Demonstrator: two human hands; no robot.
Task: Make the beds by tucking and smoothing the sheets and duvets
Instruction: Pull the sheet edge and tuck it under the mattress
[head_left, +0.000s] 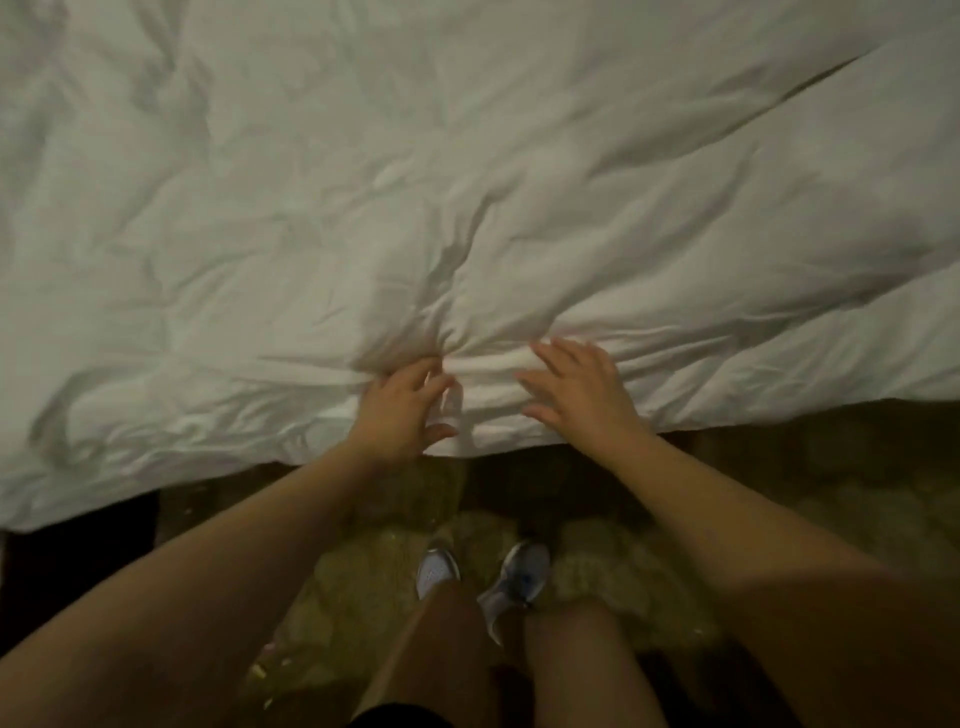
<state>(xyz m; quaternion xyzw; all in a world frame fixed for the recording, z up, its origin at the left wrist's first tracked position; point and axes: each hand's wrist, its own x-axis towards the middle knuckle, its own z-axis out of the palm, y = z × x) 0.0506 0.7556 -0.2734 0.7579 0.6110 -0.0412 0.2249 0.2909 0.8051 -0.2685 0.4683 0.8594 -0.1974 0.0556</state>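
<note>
Duvet (467, 182) insp.: both hands working at near edge.
L hand (402, 413) is gripping a bunched fold of the white duvet, fingers curled, creases radiating from grip. R hand (576, 389) is pressing flat just beside it, fingers straight and spread, holding nothing. Duvet is lying wrinkled across bed, edge hanging over carpet (779, 493), near shoes (436, 569).

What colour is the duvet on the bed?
Plain white, no pattern: the wrinkled fabric duvet shows best in the head view.
</note>
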